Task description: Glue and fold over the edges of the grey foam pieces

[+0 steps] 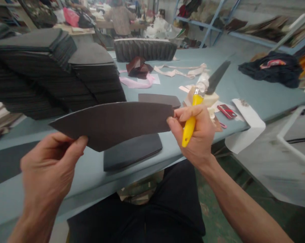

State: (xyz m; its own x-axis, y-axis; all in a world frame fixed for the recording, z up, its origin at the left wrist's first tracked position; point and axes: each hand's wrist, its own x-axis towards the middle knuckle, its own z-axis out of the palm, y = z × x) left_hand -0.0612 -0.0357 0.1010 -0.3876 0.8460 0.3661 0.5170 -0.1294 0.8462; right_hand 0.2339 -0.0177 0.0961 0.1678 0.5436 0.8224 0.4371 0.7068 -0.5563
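I hold a dark curved sheet piece (114, 123) up over the table between both hands. My left hand (51, 165) pinches its lower left edge. My right hand (196, 133) pinches its right end with thumb and forefinger, and the other fingers are wrapped round the yellow handle of a brush (193, 116) whose dark bristles (218, 77) point up and to the right. Under the held piece, a similar dark grey piece (132, 152) lies flat near the table's front edge.
Tall stacks of dark cut pieces (53, 74) fill the light blue table's (167, 81) left side. Another flat piece (159, 100), pink and cream strips (139, 82), a red item (227, 111), white paper (248, 125) and dark cloth (271, 71) lie further off. A person (122, 18) stands far back.
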